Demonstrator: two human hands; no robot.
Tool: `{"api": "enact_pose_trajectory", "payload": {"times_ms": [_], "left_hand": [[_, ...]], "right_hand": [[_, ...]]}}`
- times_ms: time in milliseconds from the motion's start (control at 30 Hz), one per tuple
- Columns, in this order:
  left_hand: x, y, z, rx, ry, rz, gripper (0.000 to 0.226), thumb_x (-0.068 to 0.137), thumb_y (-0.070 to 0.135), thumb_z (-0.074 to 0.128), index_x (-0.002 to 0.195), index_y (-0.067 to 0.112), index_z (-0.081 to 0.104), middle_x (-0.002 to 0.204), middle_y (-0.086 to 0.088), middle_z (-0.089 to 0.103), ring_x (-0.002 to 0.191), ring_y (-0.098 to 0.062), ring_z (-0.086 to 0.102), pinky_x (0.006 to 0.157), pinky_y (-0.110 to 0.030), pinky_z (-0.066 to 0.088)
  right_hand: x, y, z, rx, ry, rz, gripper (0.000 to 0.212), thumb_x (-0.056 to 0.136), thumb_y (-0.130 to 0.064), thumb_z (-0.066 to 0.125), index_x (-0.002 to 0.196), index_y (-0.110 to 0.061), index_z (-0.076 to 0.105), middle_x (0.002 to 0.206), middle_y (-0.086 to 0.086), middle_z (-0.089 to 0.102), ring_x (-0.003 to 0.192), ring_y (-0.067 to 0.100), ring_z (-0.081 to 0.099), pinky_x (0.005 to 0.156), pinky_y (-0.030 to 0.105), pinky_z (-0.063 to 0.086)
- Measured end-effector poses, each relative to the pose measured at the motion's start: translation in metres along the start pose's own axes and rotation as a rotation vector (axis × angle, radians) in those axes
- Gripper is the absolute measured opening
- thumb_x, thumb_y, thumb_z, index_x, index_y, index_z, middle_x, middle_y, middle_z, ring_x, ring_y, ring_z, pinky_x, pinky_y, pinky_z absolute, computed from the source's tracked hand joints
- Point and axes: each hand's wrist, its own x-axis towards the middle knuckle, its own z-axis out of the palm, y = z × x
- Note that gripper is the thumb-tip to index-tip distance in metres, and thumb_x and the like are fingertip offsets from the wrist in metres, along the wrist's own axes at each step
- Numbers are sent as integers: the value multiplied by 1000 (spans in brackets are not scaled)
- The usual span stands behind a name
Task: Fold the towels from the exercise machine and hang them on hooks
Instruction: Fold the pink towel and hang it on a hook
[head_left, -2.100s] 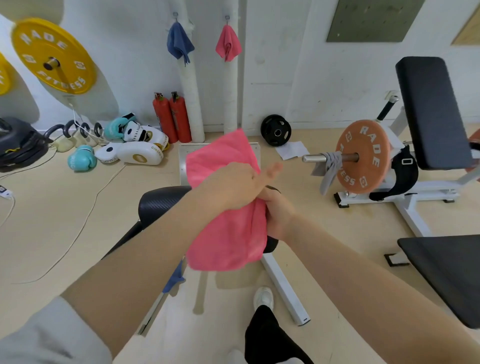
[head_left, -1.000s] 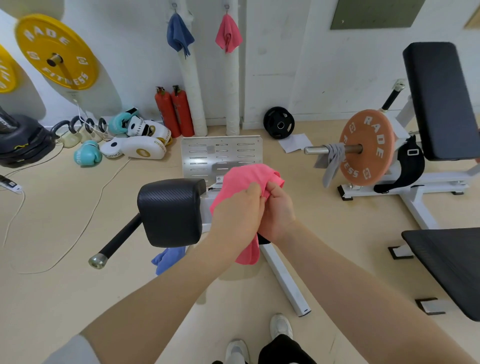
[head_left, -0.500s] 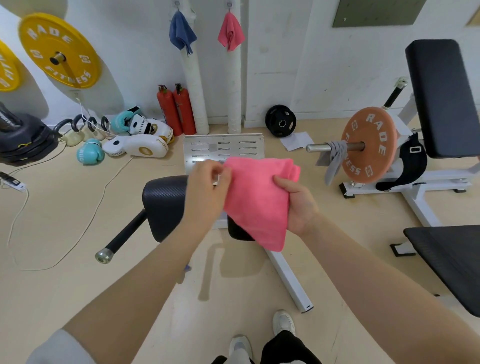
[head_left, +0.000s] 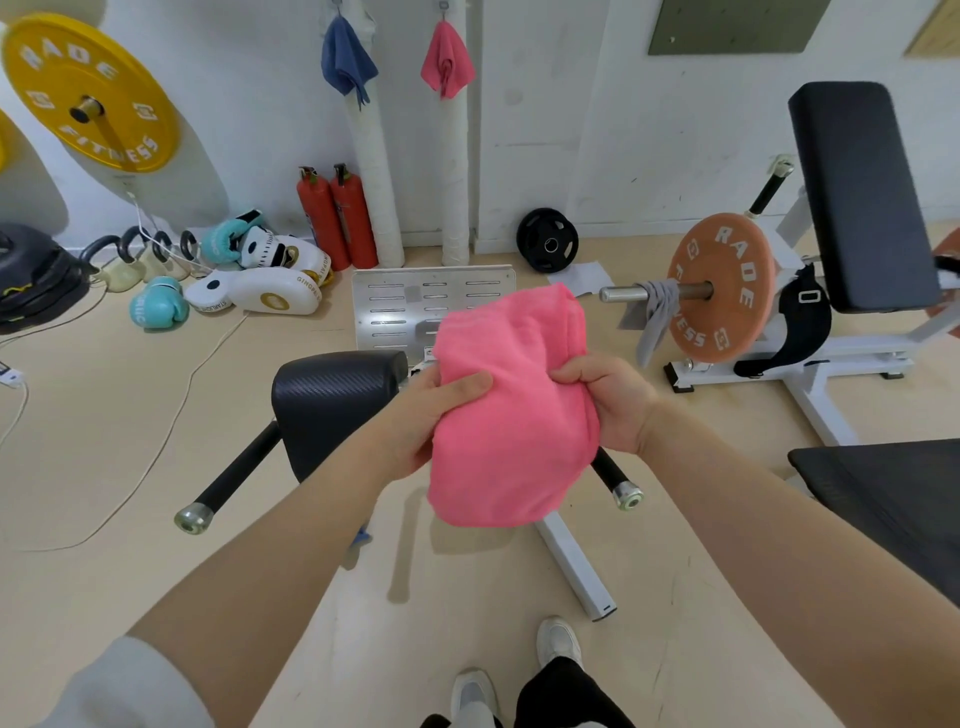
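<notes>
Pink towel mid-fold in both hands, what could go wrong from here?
1. The pink towel looks bunched, gripped only at its sides by the left hand and right hand; the fold may slump when carried.
2. The bar end juts out just beneath it and could snag the hanging edge.
3. The grey towel on the barbell sleeve could get missed.

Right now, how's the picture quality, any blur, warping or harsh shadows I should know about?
Head view: sharp at the centre, the pink towel and both hands' grip on it crisp; wide-angle warp bends the white pipes and leans the yellow weight plate at the edge; lighting even and soft, with only a faint shadow on the floor under the towel; no glare.
</notes>
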Motion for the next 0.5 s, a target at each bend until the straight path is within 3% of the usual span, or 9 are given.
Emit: {"api": "enact_pose_trajectory", "payload": {"times_ms": [100, 233, 300, 367, 433, 500], "left_hand": [[1, 3, -3, -93, 35, 49, 34, 72, 24, 64, 105, 19, 63, 102, -2, 70, 96, -21, 65, 86, -36, 52], [1, -2, 0, -189, 12, 15, 51, 72, 31, 72, 120, 24, 57, 113, -3, 67, 100, -20, 64, 79, -35, 58], [-1, -3, 1, -207, -62, -63, 80, 49, 47, 84, 119, 22, 56, 105, -2, 72, 93, -19, 69, 68, -32, 59], [-3, -5, -1, -198, -117, -85, 96, 25, 50, 91, 111, 22, 58, 94, 1, 75, 84, -14, 72, 60, -26, 57], [-5, -8, -2, -199, -148, -96, 92, 18, 45, 92, 101, 20, 63, 87, 1, 75, 78, -13, 72, 56, -24, 56], [-6, -13, 1, -199, -141, -136, 74, 24, 37, 94, 90, 16, 67, 81, -1, 76, 71, -14, 72, 52, -24, 56]], "right_hand": [[2, 2, -5, 67, 46, -23, 40, 69, -1, 51, 109, -7, 58, 96, 9, 66, 87, 24, 63, 78, 36, 51], [4, 4, -4, 65, 170, -97, 26, 84, 6, 40, 91, -11, 58, 93, 9, 62, 85, 25, 59, 86, 39, 47], [4, 4, -2, 68, 212, -104, 24, 85, 4, 41, 87, -12, 59, 90, 9, 62, 82, 23, 59, 81, 38, 48], [6, 5, -2, 100, 238, -103, 21, 85, 2, 42, 91, -8, 60, 90, 9, 63, 82, 22, 59, 78, 34, 49], [7, 6, -1, 171, 257, -98, 19, 86, 0, 44, 97, -4, 59, 85, 9, 65, 79, 20, 61, 77, 32, 50], [8, 7, -1, 248, 275, -81, 16, 87, -4, 45, 92, -4, 60, 77, 7, 66, 74, 19, 61, 73, 32, 51]]}}
